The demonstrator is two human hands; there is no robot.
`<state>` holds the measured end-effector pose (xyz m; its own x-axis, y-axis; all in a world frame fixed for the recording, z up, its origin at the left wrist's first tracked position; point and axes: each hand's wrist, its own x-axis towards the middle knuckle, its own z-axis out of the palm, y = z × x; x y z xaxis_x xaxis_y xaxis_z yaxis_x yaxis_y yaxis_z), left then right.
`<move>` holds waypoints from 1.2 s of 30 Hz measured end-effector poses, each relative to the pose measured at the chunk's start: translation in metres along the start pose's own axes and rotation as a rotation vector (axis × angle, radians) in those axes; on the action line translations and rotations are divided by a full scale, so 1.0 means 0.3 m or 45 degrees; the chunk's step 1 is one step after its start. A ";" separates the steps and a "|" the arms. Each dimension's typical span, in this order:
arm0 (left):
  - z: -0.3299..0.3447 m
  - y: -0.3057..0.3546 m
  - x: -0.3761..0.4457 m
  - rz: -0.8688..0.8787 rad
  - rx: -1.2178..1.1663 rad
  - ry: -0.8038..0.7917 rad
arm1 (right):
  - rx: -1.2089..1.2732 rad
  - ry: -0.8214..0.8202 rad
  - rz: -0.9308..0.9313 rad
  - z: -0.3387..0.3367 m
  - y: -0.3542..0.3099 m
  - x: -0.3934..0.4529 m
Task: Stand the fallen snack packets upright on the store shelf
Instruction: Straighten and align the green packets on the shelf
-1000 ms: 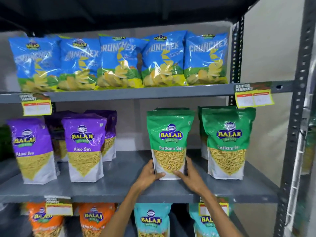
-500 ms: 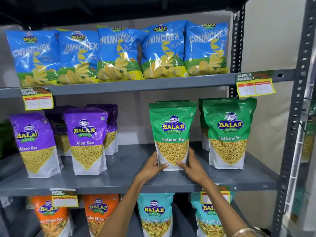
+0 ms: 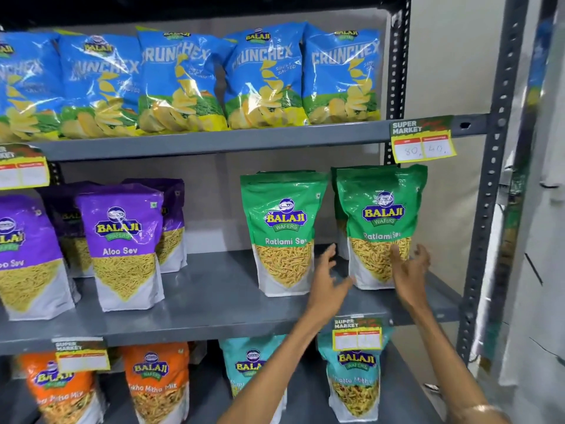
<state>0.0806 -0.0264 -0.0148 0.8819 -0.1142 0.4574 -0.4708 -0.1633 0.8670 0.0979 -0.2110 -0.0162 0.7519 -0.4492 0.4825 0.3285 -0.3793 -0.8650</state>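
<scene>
Two green Ratlami Sev packets stand upright on the grey middle shelf (image 3: 214, 304): the left green packet (image 3: 282, 228) and the right green packet (image 3: 380, 218), with another green packet partly hidden behind it. My left hand (image 3: 325, 278) hovers open in the gap between them, fingers spread, holding nothing. My right hand (image 3: 408, 269) is open in front of the right packet's lower right corner, covering part of it; whether it touches the packet I cannot tell.
Purple Aloo Sev packets (image 3: 122, 243) stand upright on the left of the same shelf. Blue Crunchex bags (image 3: 260, 78) line the shelf above. Orange (image 3: 156, 384) and teal packets (image 3: 354, 381) stand below. Price tags (image 3: 423, 142) hang from shelf edges. A grey upright post (image 3: 492, 179) bounds the right.
Both hands have let go of the left green packet, which stays upright, and moved right to either side of the right green packet. The camera view has shifted right and closer.
</scene>
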 end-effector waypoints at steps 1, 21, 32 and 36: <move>0.038 -0.025 0.044 -0.110 0.011 -0.071 | 0.103 -0.093 0.025 -0.012 0.000 0.018; 0.113 -0.206 0.179 -0.346 -0.086 -0.327 | 0.051 -0.311 -0.096 -0.011 0.080 0.065; 0.120 -0.176 0.163 -0.321 -0.033 -0.318 | 0.154 -0.382 -0.117 0.010 0.250 0.167; 0.108 -0.146 0.139 -0.336 -0.005 -0.298 | 0.063 -0.411 -0.055 -0.013 0.169 0.109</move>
<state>0.1370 -0.0558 -0.0401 0.9434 -0.2904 0.1600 -0.2269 -0.2134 0.9503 0.1369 -0.2480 -0.0439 0.8765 -0.1507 0.4573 0.3855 -0.3494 -0.8540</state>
